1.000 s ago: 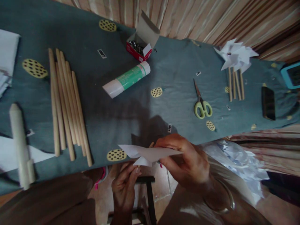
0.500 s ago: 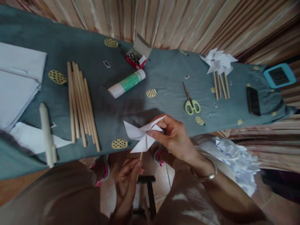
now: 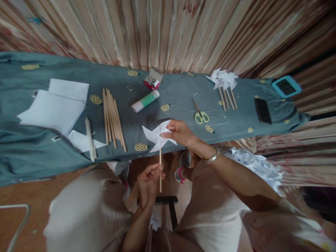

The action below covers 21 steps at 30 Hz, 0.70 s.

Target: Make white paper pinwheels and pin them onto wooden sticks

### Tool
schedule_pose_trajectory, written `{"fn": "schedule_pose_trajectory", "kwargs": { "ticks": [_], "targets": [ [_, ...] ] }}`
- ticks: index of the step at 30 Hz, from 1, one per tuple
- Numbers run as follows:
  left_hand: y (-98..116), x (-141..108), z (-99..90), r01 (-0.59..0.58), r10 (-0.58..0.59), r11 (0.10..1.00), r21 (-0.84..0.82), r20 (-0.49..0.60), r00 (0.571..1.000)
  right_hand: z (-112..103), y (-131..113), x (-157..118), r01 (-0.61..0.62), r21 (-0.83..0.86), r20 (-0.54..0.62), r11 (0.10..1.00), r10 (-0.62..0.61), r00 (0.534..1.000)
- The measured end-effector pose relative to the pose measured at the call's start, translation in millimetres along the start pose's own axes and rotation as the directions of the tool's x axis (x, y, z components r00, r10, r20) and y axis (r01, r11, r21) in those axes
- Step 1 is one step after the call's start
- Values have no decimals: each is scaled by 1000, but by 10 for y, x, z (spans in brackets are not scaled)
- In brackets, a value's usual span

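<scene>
A white paper pinwheel (image 3: 156,135) on a thin wooden stick (image 3: 160,157) is held between my hands at the table's front edge. My left hand (image 3: 149,180) pinches the stick below the pinwheel's head. The fingers of my right hand (image 3: 178,132) grip a paper blade close to the centre, where a small dark pin shows. Beyond them on the cloth lie a green and white glue stick (image 3: 145,101), an open red box (image 3: 151,83) of metal pins, and scissors (image 3: 201,116) with green handles.
Several wooden sticks (image 3: 111,119), a pale craft knife-like tool (image 3: 90,140) and white paper sheets (image 3: 57,108) lie left. Finished pinwheels (image 3: 223,79), a black phone (image 3: 263,111) and a blue-framed device (image 3: 286,86) are right. Crumpled white paper (image 3: 252,164) is below the table's right side.
The view has pulled back and shifted, showing more of the table and curtain. The pinwheel now faces me more squarely, with more stick visible under it. Both hands keep their hold.
</scene>
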<state>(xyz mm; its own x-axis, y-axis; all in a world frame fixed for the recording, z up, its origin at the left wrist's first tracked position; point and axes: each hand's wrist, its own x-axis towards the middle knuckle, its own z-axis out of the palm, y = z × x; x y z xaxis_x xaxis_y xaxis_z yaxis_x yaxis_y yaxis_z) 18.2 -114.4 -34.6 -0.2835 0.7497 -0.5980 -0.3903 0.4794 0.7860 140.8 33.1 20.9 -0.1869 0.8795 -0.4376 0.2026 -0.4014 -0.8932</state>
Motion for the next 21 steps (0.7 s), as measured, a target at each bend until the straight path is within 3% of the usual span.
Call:
{"fn": "schedule_pose_trajectory", "kwargs": {
  "ticks": [4, 13, 21],
  "targets": [
    [51, -21, 39, 9, -9, 999, -48, 11, 1000, 11, -57, 38, -17, -21, 9, 1000, 18, 1000],
    [104, -57, 50, 69, -61, 989, -127, 67, 996, 26, -165, 141, -36, -389, -51, 920, 17, 999],
    [134, -76, 60, 125, -99, 977, -171, 154, 983, 46, -224, 155, -67, -463, -59, 884, 44, 997]
  ]
}}
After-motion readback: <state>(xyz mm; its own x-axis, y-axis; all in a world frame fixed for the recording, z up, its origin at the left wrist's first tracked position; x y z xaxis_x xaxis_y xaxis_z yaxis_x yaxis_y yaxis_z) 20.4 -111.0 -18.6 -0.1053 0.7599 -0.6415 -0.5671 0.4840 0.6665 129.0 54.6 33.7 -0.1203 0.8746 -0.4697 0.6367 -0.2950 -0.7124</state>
